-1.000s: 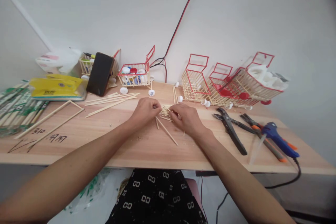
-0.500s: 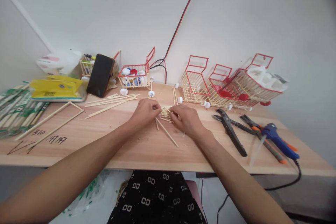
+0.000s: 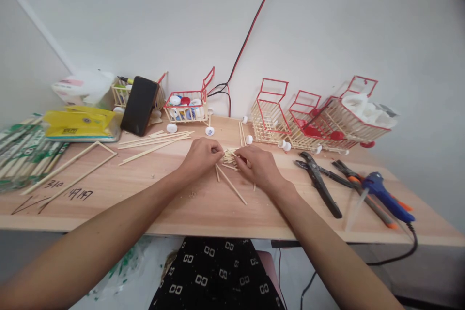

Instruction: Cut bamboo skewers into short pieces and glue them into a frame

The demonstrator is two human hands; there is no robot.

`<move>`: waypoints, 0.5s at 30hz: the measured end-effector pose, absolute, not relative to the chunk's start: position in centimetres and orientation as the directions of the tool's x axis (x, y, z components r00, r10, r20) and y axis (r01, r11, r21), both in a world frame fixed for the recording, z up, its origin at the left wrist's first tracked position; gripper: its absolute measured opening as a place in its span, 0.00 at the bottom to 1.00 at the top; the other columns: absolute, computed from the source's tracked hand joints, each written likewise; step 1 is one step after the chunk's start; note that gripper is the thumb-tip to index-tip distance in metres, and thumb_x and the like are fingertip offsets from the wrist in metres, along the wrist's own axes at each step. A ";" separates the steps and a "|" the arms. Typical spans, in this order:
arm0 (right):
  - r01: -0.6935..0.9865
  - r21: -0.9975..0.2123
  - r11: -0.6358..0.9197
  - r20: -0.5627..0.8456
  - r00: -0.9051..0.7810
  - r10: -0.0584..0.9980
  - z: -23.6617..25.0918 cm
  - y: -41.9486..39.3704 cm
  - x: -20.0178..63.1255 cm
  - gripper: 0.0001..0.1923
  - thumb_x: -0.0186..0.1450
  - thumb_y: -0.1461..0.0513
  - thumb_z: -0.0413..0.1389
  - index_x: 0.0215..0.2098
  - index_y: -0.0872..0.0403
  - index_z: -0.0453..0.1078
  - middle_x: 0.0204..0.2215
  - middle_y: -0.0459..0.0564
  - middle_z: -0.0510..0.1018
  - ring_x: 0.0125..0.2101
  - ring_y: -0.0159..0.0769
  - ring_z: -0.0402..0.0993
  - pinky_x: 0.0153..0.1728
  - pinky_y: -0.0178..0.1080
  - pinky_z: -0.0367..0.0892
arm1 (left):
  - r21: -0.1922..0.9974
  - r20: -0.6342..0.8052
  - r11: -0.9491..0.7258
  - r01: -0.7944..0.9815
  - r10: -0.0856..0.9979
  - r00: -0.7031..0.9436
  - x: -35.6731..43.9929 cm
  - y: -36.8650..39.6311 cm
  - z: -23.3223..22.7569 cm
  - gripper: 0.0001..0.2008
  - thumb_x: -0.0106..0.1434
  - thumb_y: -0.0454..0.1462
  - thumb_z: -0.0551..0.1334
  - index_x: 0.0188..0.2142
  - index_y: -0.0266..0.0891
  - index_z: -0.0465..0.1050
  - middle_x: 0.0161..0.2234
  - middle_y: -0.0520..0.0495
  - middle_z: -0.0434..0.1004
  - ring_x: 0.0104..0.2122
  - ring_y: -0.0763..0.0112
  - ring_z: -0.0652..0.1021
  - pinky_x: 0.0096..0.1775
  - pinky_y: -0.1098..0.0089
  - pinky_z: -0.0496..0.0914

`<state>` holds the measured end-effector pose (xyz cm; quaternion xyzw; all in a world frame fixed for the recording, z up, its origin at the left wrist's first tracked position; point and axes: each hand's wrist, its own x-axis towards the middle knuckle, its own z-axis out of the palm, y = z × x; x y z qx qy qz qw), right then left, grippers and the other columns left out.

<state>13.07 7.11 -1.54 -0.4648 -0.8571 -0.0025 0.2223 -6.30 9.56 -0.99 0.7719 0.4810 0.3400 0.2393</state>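
Note:
Over the middle of the table, my left hand (image 3: 203,156) is closed in a pinch; whatever its fingertips hold is too small to make out. Facing it, my right hand (image 3: 259,164) is closed with thumb and fingers on the end of a short wooden stick (image 3: 233,153). Between and behind both hands lies a small pile of short wooden sticks (image 3: 228,159), partly hidden by the fingers. A longer wooden stick (image 3: 233,185) slants across the tabletop just below my left fingertips, with a shorter piece (image 3: 218,173) beside it.
Stick-built carts (image 3: 187,106) with bottle-cap wheels line the wall, more (image 3: 271,116) at right. Pliers (image 3: 319,184) and a blue glue gun (image 3: 387,196) with a cord lie right. Loose long sticks (image 3: 156,145), a phone (image 3: 140,105), an angled stick frame (image 3: 72,162) and bagged sticks (image 3: 32,155) are left.
Both hands stay almost exactly where they were, pinched over the pile. The whole view has shifted very slightly; nothing is visibly picked up or let go.

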 end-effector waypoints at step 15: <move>0.806 -0.192 0.560 0.386 -0.463 0.798 -1.5 7.0 12.9 0.07 0.65 0.64 0.50 0.33 0.54 0.71 0.29 0.49 0.76 0.33 0.35 0.69 0.33 0.35 0.57 | 0.696 0.293 -0.420 0.583 0.907 0.304 -6.2 9.5 -1.0 0.08 0.52 0.30 0.60 0.22 0.35 0.78 0.21 0.50 0.77 0.24 0.73 0.73 0.28 0.74 0.62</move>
